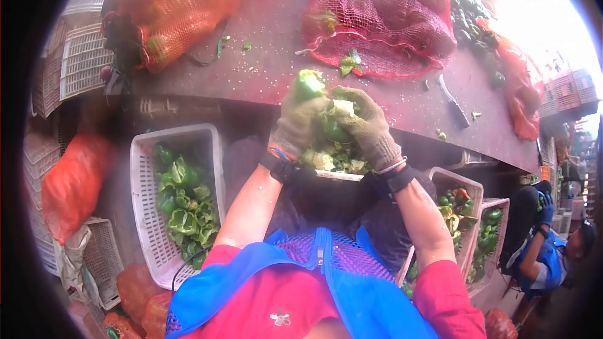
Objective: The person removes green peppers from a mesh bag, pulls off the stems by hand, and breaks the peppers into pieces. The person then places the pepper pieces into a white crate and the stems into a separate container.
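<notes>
Both of my hands wear dusty knitted work gloves. My left hand [293,119] is closed on a green bell pepper [309,85], which shows above its fingers. Right beside it, my right hand [369,124] is wrapped round a pale pepper core [343,108] with seeds. Another green pepper piece [336,132] shows just under that core, between the two hands. Below them, pale cores and green scraps [324,161] fill a container whose white rim [339,176] faces me; my wrists partly cover it.
A table [264,44] holds an orange mesh sack [182,6], a red mesh sack [383,19], a knife [453,102] and scattered seeds. A white crate [146,213] of opened green peppers stands left. Pepper crates [475,213] are at right, near another person [543,263].
</notes>
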Demonstrator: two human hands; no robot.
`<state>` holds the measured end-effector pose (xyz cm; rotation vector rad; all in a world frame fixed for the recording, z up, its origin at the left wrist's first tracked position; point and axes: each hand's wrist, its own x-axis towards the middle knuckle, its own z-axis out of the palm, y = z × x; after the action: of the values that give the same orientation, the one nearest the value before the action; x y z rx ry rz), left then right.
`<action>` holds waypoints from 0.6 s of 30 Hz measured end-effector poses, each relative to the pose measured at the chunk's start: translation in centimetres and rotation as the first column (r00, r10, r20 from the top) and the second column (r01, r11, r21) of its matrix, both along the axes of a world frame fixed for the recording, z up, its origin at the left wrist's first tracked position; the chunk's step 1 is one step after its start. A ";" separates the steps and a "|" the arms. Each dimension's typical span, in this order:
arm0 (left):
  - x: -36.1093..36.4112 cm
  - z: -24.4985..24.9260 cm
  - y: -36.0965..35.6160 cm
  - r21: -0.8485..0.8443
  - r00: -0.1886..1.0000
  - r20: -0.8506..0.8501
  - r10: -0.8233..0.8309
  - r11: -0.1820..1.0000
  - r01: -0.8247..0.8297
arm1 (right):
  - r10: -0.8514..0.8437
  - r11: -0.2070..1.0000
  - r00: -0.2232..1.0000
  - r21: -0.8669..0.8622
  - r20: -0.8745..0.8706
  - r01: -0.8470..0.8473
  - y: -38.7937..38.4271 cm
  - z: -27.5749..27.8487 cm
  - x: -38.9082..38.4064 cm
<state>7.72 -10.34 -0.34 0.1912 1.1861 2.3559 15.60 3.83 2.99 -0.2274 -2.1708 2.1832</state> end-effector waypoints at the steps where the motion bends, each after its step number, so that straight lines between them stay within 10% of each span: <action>1: 0.6 1.2 -0.2 0.208 0.968 0.253 -0.003 0.977 -0.051 | -0.046 0.987 0.998 -0.155 -0.049 0.038 -0.4 -1.8 0.0; 4: -0.7 -0.4 -0.6 0.380 0.880 0.475 0.028 0.895 -0.233 | -0.149 0.771 0.987 -0.617 0.062 0.155 -2.5 -1.9 0.6; 6: -1.7 2.2 -4.5 0.424 0.950 0.308 0.043 0.888 -0.178 | -0.178 0.697 0.983 -0.698 0.054 0.165 -1.9 -1.9 0.4; 10: -1.9 3.6 -16.6 0.012 0.929 -0.029 0.370 0.929 -0.370 | -0.235 0.695 0.972 -0.699 -0.001 0.168 -1.3 -1.0 0.5; 12: 0.1 3.5 -21.7 -0.628 0.807 -0.545 0.230 0.525 -0.574 | -0.255 0.744 0.966 -0.644 -0.033 0.174 -2.3 -0.1 0.5; 14: 2.2 4.7 -22.9 -0.669 0.679 -0.734 -0.028 0.199 -0.716 | -0.191 0.792 0.977 -0.603 -0.094 0.097 -3.6 0.5 0.6; 18: 3.4 6.8 -14.8 -0.595 0.829 -0.554 0.082 0.657 -0.463 | -0.127 0.803 0.976 -0.596 -0.175 -0.002 -6.1 0.4 0.3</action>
<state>11.07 -25.13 6.49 0.3559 2.4628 1.9169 15.86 -2.28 3.35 -0.0824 -1.2932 2.6428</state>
